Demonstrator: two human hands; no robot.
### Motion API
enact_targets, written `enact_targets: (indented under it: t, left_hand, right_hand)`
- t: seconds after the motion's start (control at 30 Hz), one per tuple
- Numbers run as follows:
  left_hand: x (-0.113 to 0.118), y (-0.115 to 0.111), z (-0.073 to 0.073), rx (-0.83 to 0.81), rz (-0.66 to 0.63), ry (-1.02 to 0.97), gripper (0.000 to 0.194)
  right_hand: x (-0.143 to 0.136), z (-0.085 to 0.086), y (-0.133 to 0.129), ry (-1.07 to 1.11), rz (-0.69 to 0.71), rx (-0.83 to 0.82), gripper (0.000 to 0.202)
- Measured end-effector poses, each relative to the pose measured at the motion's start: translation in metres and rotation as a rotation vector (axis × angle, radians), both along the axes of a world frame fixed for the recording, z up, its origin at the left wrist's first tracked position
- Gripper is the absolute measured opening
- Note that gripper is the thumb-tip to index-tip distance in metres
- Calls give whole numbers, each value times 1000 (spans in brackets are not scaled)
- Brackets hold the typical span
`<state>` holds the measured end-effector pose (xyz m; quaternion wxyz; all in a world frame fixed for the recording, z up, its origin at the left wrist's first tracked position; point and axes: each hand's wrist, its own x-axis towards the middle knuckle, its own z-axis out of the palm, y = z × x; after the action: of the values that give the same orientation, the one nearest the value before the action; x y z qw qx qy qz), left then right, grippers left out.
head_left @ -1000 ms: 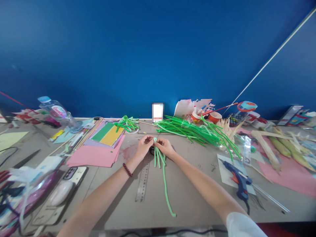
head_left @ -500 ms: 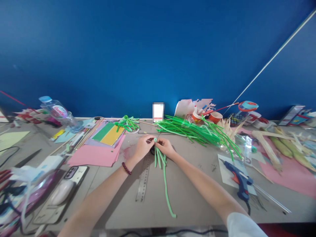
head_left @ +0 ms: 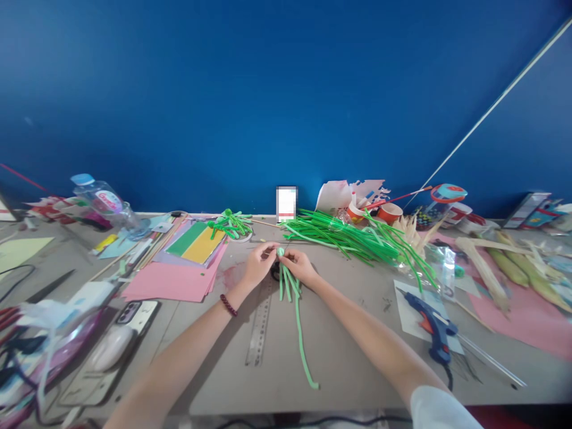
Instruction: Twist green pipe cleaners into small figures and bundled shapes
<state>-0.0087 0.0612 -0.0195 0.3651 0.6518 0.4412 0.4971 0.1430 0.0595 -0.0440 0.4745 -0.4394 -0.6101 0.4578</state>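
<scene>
A light green pipe-cleaner piece (head_left: 286, 286) has a rounded top and several strands hanging down, one much longer and curving toward the table's front edge. My left hand (head_left: 261, 262) pinches its top from the left, a dark beaded bracelet on the wrist. From the right, my right hand (head_left: 299, 265) has its fingers closed on the same top. Something dark and round, partly hidden, lies under the hands. A clear ruler (head_left: 258, 328) lies on the table below my left hand.
Behind and right lies a pile of green pipe cleaners (head_left: 348, 235). A blue glue gun (head_left: 431, 325) rests on the right. Pink sheets (head_left: 170, 283), a phone (head_left: 138, 316) and a mouse (head_left: 111, 348) are on the left. A bottle (head_left: 105, 199) leans at back left.
Both hands stay nearly in place with small finger movements at the top of the green piece. Its long strand has shifted up slightly.
</scene>
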Motion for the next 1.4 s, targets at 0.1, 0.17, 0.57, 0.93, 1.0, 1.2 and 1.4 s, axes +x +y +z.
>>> enact_targets:
  t: [0.1, 0.17, 0.57, 0.93, 1.0, 1.2, 1.4]
  left_hand:
    - [1, 2, -3, -162, -18, -201, 18]
    - [2, 2, -5, -210, -22, -255, 19]
    - [6, -1, -5, -248, -58, -259, 22]
    - [8, -2, -7, -469, -194, -497, 28]
    - [7, -2, -6, -476, -197, -494, 30]
    - [8, -3, -3, -378, -151, -383, 33]
    - [9, -7, -4, -280, -113, -226, 30]
  right_hand:
    - [0, 1, 0, 65, 24, -54, 30]
    - [0, 2, -1, 96, 33, -73, 32]
    - [1, 6, -1, 288, -24, -163, 33]
    - [0, 3, -1, 441, 45, -277, 31]
    - [-1, 2, -2, 468, 39, -293, 32]
    - [-5, -2, -2, 478, -7, -302, 34]
    - [-4, -1, -3, 463, 9, -314, 34]
